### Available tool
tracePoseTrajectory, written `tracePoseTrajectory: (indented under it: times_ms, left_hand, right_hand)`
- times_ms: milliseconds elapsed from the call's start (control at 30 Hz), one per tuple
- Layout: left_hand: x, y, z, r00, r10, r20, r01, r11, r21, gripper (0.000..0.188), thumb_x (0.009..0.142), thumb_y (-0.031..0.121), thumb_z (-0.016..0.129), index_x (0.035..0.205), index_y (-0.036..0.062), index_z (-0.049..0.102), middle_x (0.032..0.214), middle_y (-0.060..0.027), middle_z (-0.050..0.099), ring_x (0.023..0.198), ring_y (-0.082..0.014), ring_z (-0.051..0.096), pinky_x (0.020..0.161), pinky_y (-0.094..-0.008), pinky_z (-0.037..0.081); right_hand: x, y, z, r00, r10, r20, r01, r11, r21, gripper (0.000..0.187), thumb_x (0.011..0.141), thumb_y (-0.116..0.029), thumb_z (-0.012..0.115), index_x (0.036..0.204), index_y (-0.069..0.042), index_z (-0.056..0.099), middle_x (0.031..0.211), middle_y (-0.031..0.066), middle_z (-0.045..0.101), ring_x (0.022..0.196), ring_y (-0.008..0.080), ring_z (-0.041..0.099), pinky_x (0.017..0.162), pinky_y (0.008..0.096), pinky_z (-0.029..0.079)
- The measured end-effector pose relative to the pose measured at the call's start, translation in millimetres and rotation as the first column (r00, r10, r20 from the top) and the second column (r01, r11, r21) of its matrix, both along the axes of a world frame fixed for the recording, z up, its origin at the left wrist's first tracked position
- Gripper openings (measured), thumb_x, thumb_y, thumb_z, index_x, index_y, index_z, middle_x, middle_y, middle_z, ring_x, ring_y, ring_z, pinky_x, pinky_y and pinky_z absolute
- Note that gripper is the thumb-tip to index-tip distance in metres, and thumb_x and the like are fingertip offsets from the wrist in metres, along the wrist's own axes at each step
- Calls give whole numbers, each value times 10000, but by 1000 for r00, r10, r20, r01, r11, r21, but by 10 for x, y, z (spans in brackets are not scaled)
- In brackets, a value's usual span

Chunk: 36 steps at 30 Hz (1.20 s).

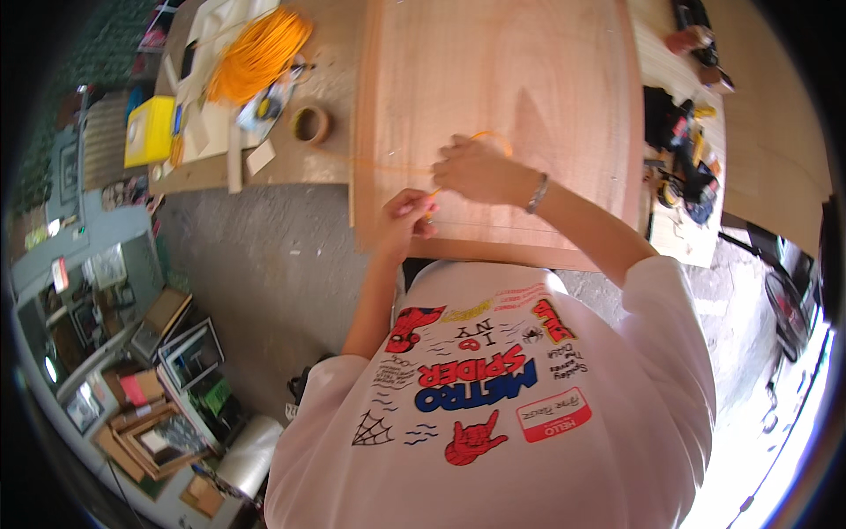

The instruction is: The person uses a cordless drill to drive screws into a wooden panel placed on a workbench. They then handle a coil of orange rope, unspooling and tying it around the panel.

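Both my hands are above the near edge of a large flat wooden board (pixel 441 79). Between them runs a thin orange cord (pixel 506 141), which makes a small loop beyond the right hand. My left hand (pixel 408 216) is closed, its fingers pinched on the cord. Just up and to the right, my right hand (pixel 485 172) also grips the cord, its back toward me and its fingertips partly hidden. One strand trails left across the board toward the table. A big bundle of orange cord (pixel 260 57) lies on the table at the far left.
Left of the board are a roll of brown tape (pixel 310 124), a yellow box (pixel 149 131) and white scraps (pixel 261 157). Tools (pixel 692 163) crowd the right side. A fan (pixel 787 309) stands at right; picture frames (pixel 163 436) are stacked at lower left.
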<state>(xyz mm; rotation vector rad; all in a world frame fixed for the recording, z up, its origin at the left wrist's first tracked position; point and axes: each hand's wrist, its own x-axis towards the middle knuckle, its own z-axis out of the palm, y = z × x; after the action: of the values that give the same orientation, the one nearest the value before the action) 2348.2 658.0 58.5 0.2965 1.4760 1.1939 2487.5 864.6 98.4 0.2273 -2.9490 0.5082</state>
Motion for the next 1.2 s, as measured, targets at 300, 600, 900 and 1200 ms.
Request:
tracePoseTrajectory:
  times_ms: [300,600,900,1200]
  left_hand:
    - [208,173,90,983,-74,-171,75,997,-1,203,977,200,671,1093,33,678,1031,-85,730,578,-63,583,505,-221,465]
    - [-825,1060,985,738,-326,-591,245,945,-215,299,970,257,693,1084,-17,728,915,-94,755,663,-77,650,557,-225,485]
    - [-1362,1744,2080,715,-471,-517,534,845,-32,280,1036,290,579,971,32,665,799,-41,697,572,-58,538,490,-220,393]
    - [-829,2431,2806,559,-345,-754,566,824,42,258,991,282,652,958,39,734,906,-25,756,689,-57,596,582,-215,456]
  right_hand:
    - [-203,168,247,975,216,-42,-181,897,404,87,803,-249,652,746,-187,674,863,-68,650,980,159,592,939,325,419]
    - [666,962,1305,800,-492,-345,247,793,-557,534,733,-356,844,1197,-127,715,1192,80,673,1081,297,631,963,406,471]
    - [2434,550,-23,353,-878,323,800,104,-591,225,955,-57,659,1178,-24,671,971,89,729,861,150,690,772,288,543]
    - [357,275,957,797,-589,-137,247,524,-815,478,930,-86,707,1355,-1,505,1205,131,651,1049,205,666,872,318,533]
